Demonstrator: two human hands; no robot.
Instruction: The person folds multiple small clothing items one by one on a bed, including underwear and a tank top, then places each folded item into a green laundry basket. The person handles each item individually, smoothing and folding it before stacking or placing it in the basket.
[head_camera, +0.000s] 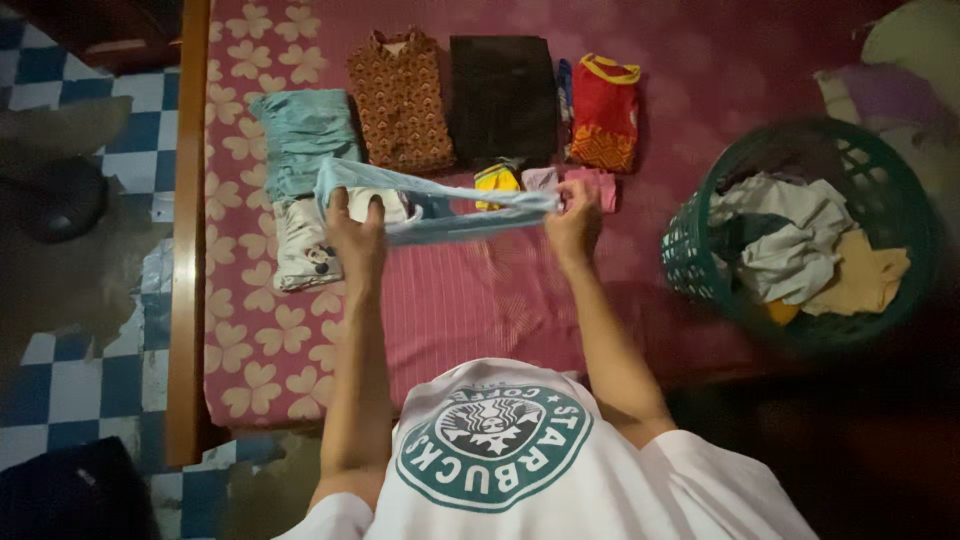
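Two hands hold a light blue garment stretched over the bed.

The fingers of the left hand (355, 228) are closed on the left end of the light blue garment (440, 205), and the fingers of the right hand (572, 222) are pinched on its right end. The garment hangs just above the pink bed cover (470, 300), its long axis running left to right, parallel to the near edge of the bed. Behind it, toward the far edge, lie folded clothes in a row: a teal piece (300, 140), a brown patterned shirt (400, 100), a black piece (503, 98), a red piece (603, 112). At the right edge stands a green basket (690, 250), which holds crumpled white and yellow clothes (810, 255).
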